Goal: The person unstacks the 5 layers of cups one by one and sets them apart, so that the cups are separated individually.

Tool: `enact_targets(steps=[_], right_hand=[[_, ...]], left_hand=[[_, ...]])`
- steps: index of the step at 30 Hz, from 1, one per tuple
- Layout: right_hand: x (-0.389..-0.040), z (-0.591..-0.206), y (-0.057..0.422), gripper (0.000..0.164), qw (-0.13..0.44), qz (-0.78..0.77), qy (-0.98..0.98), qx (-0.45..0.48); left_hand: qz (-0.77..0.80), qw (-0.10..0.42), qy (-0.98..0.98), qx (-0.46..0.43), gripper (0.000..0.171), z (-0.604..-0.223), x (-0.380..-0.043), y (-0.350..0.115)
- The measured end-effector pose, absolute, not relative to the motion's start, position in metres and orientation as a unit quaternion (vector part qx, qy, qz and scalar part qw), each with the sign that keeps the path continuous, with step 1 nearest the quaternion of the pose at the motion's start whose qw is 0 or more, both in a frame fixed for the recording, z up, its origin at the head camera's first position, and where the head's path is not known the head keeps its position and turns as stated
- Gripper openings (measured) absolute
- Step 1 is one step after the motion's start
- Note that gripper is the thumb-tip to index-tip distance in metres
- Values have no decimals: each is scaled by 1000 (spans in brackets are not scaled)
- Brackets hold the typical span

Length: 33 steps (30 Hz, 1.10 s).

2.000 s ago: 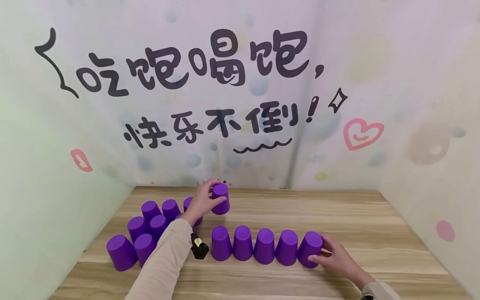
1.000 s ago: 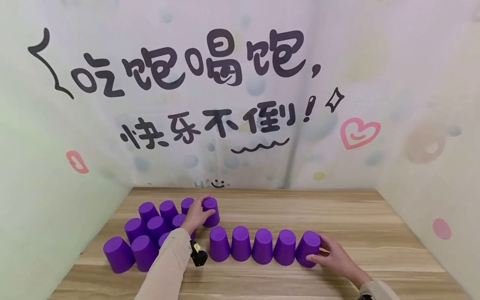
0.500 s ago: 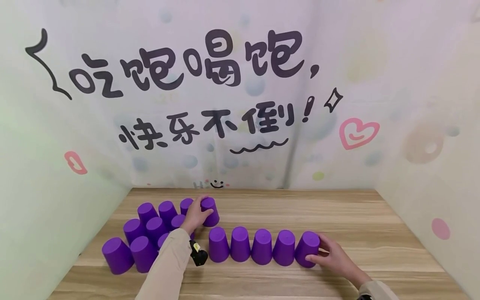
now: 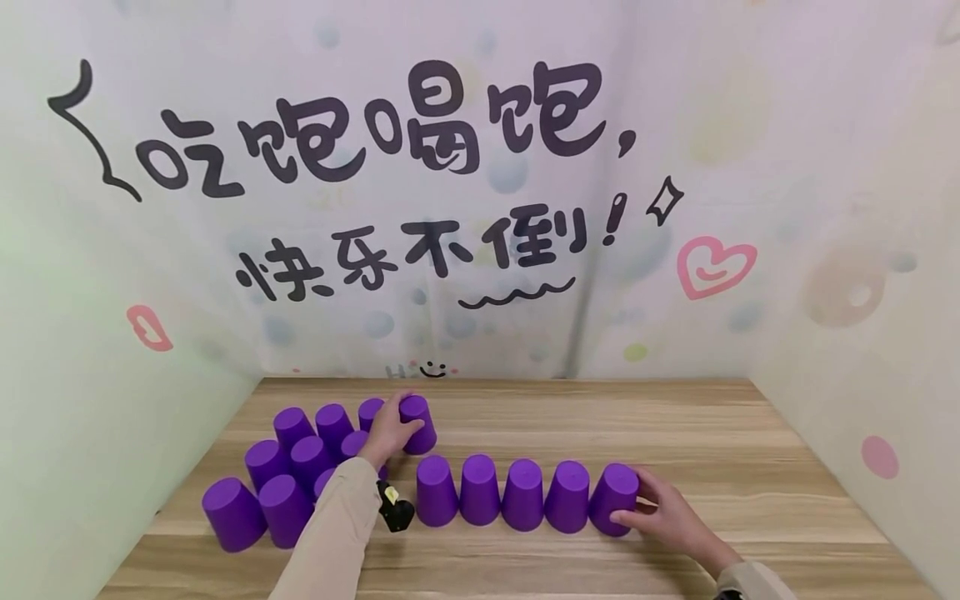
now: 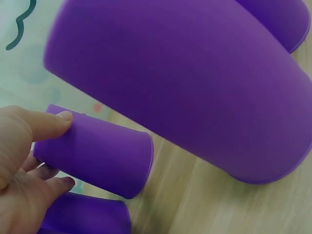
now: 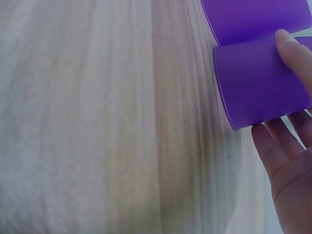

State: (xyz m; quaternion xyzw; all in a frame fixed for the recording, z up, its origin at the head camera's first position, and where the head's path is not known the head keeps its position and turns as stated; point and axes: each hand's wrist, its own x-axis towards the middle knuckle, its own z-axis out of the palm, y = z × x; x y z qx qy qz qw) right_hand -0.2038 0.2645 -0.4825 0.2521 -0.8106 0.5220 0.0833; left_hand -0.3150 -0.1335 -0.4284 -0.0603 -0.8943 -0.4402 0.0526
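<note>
Purple cup [image 4: 422, 427] lowered, smooth, tapered, wood-grained tabletop [image 4: 637, 425]

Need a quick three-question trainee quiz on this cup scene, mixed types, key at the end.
1. How many cups stand in the front row of purple cups, which ends at the right hand?
2. True or false: the left hand holds a cup from that same row.
3. Fill in: the cups in that row stand on the table with their mouths facing ____.

Key:
1. Five.
2. False; it holds a cup farther back.
3. Down.
</note>
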Motion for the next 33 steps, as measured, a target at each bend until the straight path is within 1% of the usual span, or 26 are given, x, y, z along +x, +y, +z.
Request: enact_targets(steps=[7,12,14,16,21,23,25,33], right_hand=[[-203,-481,264,50,82,519,-816,240],[-203,-481,263,51,84,520,-817,234],[-203,-481,263,51,84,521,-816,236],[-203,-481,263,51,85,520,-816,237],[-204,-482,263,51,86,519,-817,237],[-204,-482,263,51,86,519,-817,237],[-204,-482,263,51,84,521,-816,237],[-203,-482,262,51,82,523,-816,233]], left_hand=[[-472,51,-875,-96,62,-403,-312,-138],[-496,58,-858,-121,64,-380,-307,-142],[-504,64,-851,-134,65,-374,-304,-145],[-521,65,-839,-143,65,-363,-293,-145],[-536,85,-823,-167,61,-357,-278,-147],[-533,86,-823,-175,61,-365,-276,-148],[-533,75,-824,-178,60,-367,-268,-147],[-526,-10,-824,-209,56,-397,-244,-142]])
